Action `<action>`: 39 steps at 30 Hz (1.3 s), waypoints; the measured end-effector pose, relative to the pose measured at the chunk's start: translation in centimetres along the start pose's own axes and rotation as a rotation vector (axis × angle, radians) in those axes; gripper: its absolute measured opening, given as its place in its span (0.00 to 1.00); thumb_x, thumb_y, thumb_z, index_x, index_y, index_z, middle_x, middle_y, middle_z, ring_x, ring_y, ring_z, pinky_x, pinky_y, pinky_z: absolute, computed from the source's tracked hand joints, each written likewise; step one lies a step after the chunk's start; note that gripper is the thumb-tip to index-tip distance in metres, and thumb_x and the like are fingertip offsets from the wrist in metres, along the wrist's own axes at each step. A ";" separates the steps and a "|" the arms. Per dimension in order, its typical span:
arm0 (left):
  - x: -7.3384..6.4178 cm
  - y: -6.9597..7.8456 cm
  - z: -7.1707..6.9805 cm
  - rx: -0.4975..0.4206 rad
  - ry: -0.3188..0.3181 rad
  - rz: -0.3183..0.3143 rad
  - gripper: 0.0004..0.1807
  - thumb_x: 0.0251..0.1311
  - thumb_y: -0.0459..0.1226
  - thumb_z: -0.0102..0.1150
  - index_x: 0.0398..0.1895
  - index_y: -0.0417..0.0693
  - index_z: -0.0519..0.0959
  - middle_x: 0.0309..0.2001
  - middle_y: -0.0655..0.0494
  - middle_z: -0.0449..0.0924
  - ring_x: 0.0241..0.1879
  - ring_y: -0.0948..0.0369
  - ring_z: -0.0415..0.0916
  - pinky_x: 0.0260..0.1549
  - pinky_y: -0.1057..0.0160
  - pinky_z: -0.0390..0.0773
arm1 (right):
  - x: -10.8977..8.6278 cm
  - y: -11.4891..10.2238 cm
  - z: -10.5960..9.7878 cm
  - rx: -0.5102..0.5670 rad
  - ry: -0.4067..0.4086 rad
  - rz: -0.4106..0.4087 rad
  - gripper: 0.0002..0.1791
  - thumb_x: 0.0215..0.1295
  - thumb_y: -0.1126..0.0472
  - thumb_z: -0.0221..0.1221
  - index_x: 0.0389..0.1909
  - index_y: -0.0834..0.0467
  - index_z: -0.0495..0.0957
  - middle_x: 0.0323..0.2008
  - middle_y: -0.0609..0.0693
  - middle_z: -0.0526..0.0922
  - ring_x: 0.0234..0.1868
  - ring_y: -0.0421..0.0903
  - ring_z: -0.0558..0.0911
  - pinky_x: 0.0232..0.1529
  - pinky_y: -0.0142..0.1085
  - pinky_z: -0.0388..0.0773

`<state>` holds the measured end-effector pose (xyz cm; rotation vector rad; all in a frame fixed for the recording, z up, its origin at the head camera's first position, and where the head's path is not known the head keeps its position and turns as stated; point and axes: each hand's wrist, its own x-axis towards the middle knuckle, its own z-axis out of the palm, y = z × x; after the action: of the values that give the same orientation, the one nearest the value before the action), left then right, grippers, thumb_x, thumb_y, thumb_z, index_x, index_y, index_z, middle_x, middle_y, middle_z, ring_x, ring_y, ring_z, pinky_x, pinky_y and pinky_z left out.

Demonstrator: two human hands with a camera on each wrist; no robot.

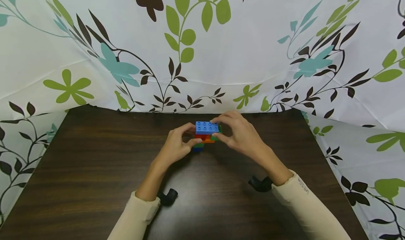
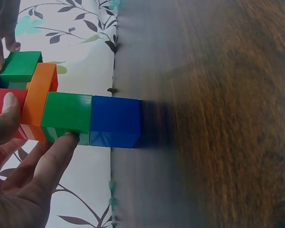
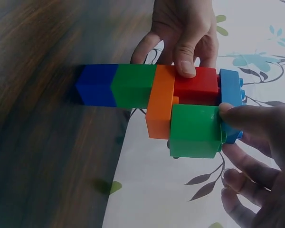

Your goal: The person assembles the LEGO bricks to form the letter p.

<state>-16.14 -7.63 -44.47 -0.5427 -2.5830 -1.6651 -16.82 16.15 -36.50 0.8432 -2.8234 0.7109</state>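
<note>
A tower of toy building bricks stands near the table's back edge. At its base is a dark blue brick (image 2: 116, 121), then a green brick (image 2: 66, 116) and a flat orange brick (image 3: 161, 114). Red (image 3: 197, 85) and green (image 3: 194, 130) bricks sit side by side on the orange one. Over these two lies a light blue brick (image 1: 207, 127), studs up, with a narrow gap above the red one. My left hand (image 1: 177, 145) grips the tower, thumb on the red brick. My right hand (image 1: 238, 132) pinches the light blue brick between thumb and fingers.
The dark wood table (image 1: 95, 169) reaches back to a hanging white cloth (image 1: 253, 50) printed with leaves and flowers. Black curved pieces (image 1: 168, 197) stick out at both wrists, low over the tabletop.
</note>
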 end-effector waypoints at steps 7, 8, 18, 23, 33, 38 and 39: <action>-0.1 -0.1 0.0 0.000 0.001 0.008 0.15 0.67 0.36 0.74 0.53 0.44 0.83 0.51 0.45 0.91 0.53 0.49 0.88 0.56 0.43 0.87 | 0.0 0.5 0.3 0.047 0.015 -0.002 0.25 0.61 0.56 0.79 0.60 0.52 0.86 0.56 0.52 0.86 0.59 0.52 0.80 0.58 0.52 0.83; -0.1 -0.1 0.0 0.005 0.003 0.005 0.15 0.67 0.36 0.74 0.54 0.44 0.83 0.51 0.45 0.91 0.53 0.49 0.88 0.56 0.43 0.87 | 0.0 0.6 0.4 0.058 0.018 -0.004 0.26 0.61 0.57 0.79 0.60 0.53 0.86 0.55 0.52 0.87 0.58 0.51 0.80 0.57 0.51 0.83; -0.5 0.1 0.0 -0.009 0.023 -0.037 0.20 0.67 0.38 0.75 0.59 0.42 0.84 0.54 0.44 0.90 0.56 0.48 0.87 0.54 0.44 0.88 | -0.2 0.9 0.9 0.149 0.053 0.004 0.24 0.63 0.59 0.78 0.58 0.58 0.84 0.54 0.54 0.86 0.53 0.54 0.82 0.55 0.50 0.83; -0.5 0.3 -0.1 -0.046 0.002 -0.058 0.23 0.69 0.38 0.73 0.63 0.39 0.82 0.53 0.42 0.90 0.54 0.48 0.87 0.52 0.48 0.90 | 0.0 1.0 1.0 0.169 0.087 0.011 0.23 0.64 0.59 0.77 0.58 0.58 0.84 0.53 0.55 0.88 0.51 0.51 0.83 0.53 0.47 0.84; -0.3 0.8 -0.4 -0.018 0.031 -0.075 0.25 0.70 0.39 0.71 0.65 0.33 0.82 0.49 0.41 0.91 0.46 0.49 0.89 0.47 0.51 0.90 | 0.1 1.7 2.1 0.239 0.114 0.041 0.25 0.69 0.60 0.73 0.64 0.59 0.81 0.56 0.55 0.88 0.47 0.51 0.83 0.48 0.46 0.82; -0.2 0.8 -0.5 -0.049 0.077 -0.133 0.24 0.70 0.40 0.72 0.64 0.36 0.84 0.48 0.43 0.92 0.43 0.49 0.91 0.39 0.56 0.91 | -0.1 2.2 2.9 0.303 0.063 0.068 0.31 0.70 0.60 0.72 0.72 0.57 0.75 0.59 0.56 0.87 0.51 0.57 0.85 0.51 0.53 0.84; -0.1 0.8 -0.5 -0.060 0.083 -0.150 0.24 0.70 0.41 0.72 0.64 0.36 0.84 0.48 0.42 0.92 0.44 0.49 0.92 0.39 0.56 0.91 | -0.1 2.3 3.0 0.318 0.050 0.076 0.32 0.71 0.60 0.72 0.73 0.56 0.74 0.60 0.56 0.87 0.52 0.58 0.85 0.53 0.55 0.84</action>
<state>-15.89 -7.85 -43.59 -0.2805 -2.5801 -1.7727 -17.90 16.49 -40.15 0.7473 -2.7513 1.1976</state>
